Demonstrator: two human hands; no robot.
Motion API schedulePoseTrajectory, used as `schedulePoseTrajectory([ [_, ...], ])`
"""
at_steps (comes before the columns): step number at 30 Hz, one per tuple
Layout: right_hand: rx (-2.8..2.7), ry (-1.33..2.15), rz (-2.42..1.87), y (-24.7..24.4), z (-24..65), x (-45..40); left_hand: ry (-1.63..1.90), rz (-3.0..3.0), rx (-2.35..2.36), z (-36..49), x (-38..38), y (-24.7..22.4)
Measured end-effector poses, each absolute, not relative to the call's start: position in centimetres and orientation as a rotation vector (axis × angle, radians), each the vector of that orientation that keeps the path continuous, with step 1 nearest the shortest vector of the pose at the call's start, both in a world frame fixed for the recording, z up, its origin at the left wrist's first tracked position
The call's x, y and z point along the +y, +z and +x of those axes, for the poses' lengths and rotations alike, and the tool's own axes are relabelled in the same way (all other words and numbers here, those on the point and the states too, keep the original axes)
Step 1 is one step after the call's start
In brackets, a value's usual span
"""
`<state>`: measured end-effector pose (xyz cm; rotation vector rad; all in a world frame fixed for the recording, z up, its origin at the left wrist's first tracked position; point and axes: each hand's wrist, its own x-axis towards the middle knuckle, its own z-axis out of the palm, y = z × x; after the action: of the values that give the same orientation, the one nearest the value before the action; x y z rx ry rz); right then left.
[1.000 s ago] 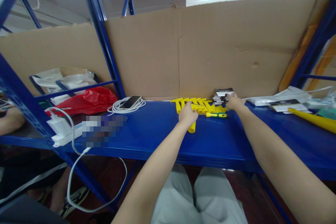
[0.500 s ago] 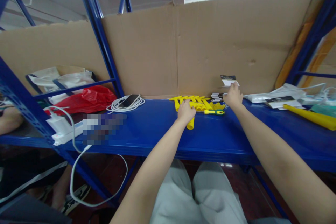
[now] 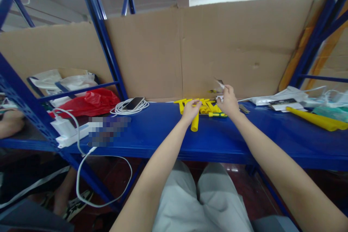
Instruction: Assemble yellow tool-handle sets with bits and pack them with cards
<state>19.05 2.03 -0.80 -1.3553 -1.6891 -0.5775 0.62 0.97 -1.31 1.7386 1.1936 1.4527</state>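
Note:
My left hand (image 3: 191, 111) is over the blue shelf with its fingers closed at the top of a yellow tube (image 3: 194, 124); the tube's round end points toward me. Behind and beside it, several yellow T-shaped pieces (image 3: 209, 107) lie in a row. My right hand (image 3: 228, 100) pinches a small card (image 3: 219, 83), dark and white, held above the shelf and tilted. Below that hand rests a yellow-and-green handle (image 3: 217, 115). Part of a stack of small cards (image 3: 219, 98) shows beside the right fingers, mostly covered by the hand.
A phone (image 3: 134, 103) lies on a coiled white cable, left of the yellow pieces. Further left are a white power strip (image 3: 73, 136) and a red bag (image 3: 89, 101). At right lie a long yellow piece (image 3: 312, 117) and white packets (image 3: 280, 96). Cardboard (image 3: 152, 54) closes the back.
My right hand has moved left with the card, nearer to my left hand, and the card has turned edge-on. The left hand stays at the yellow tube, with its fingers shifted slightly.

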Motion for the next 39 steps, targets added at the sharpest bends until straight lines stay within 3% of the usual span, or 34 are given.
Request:
schedulePoseTrajectory([
  [18, -1.998, -0.732, -1.28, -0.6, 14.7, -0.6, 1.461, 1.036, 1.007, 0.0, 0.6, -0.3],
  [30, -1.738, -0.341, -1.065, -0.9, 15.7, 1.0, 1.377, 0.97, 0.942, -0.2, 0.6, -0.2],
  [39, -1.539, 0.309, -0.943, -0.7, 17.0, 2.4, 1.302, 0.922, 0.97, -0.3, 0.1, 0.2],
])
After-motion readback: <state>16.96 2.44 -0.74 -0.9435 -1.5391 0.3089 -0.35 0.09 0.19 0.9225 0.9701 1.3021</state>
